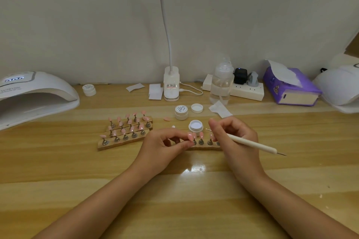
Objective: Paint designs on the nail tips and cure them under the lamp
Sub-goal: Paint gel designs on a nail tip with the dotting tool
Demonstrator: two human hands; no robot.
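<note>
Wooden desk [58, 161], centre frame: we steady and paint.
Our left hand [165, 146] pinches a pink nail tip [191, 136] on the strip holder [206, 146]; our right hand [233, 137] grips the dotting pen [250, 142], tip pointing left toward it, just beside.

Both bare forearms reach in from the near edge of the counter and converge toward its middle. The left hand [165, 146] lies palm down with its fingers [182, 144] curled inward, thumb and forefinger tips pinched together at the base of a pink nail tip [191, 136]. The right hand [233, 137] sits just beside it, wrist raised, fingers bent and gripping a white pen-like tool [250, 142] whose shaft slants across the back of the hand toward the right.
</note>
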